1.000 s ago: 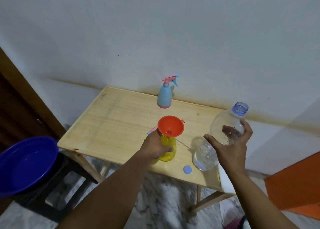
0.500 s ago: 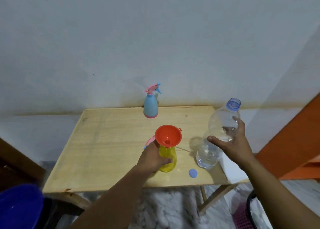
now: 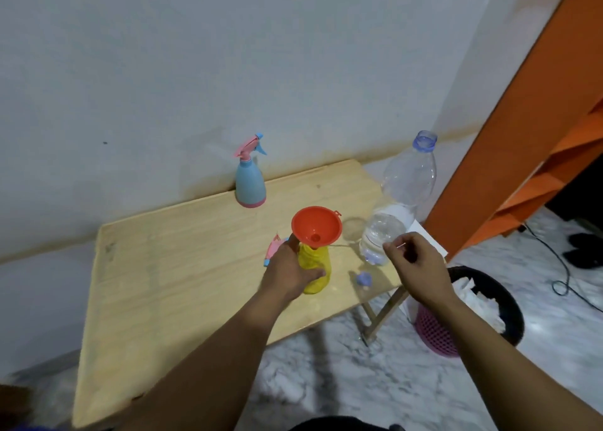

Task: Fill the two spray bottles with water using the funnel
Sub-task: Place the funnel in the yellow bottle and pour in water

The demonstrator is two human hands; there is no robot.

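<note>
On the wooden table [image 3: 163, 284] stands a yellow spray bottle [image 3: 319, 275] with its head off, and my left hand [image 3: 288, 272] is wrapped around it. An orange funnel [image 3: 316, 225] sits in its neck. The pink spray head [image 3: 272, 251] lies just behind my left hand. A blue spray bottle [image 3: 249, 184] with a pink trigger stands at the back by the wall. The clear water bottle [image 3: 403, 199], uncapped and partly full, stands upright at the table's right edge. My right hand [image 3: 416, 266] hovers just in front of its base, fingers loosely curled, holding nothing.
A small blue cap [image 3: 363, 279] lies on the table between the yellow bottle and my right hand. A pink waste basket [image 3: 437, 332] with a black liner stands on the floor at the right. Orange shelving [image 3: 522, 137] rises beyond it. A black cable [image 3: 554, 267] crosses the floor.
My right hand has let go of the water bottle, which now stands upright on the table. My left hand still holds the yellow bottle. The view has swung to the right.
</note>
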